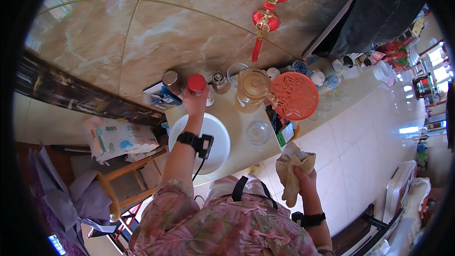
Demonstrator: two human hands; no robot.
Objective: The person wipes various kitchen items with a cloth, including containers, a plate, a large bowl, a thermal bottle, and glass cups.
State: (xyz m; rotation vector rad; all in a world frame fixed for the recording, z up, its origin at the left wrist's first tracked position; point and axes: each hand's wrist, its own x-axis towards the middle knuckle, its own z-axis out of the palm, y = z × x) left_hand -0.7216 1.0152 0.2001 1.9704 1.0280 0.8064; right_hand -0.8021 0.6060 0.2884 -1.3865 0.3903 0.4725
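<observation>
My left hand [196, 102] is closed around a container with a red lid [196, 83] at the back of the counter, beside a brown metal-topped canister [172, 81] and a steel flask [220, 81]. Beneath my left forearm lies a round white tray [217, 142]. My right hand [306, 179] grips a crumpled beige cloth [292, 170] in front of the counter, over the floor. Between the hands, a clear glass bowl [258, 133] rests on the counter, with an amber-tinted pitcher [253, 87] behind it.
An orange perforated plastic cover [296, 96] sits right of the pitcher, above a lower counter holding glasses [326, 103] and cups. A wooden chair [131, 165] and a tissue package [121, 137] are at left. Red lantern ornaments [266, 20] hang on the marble wall.
</observation>
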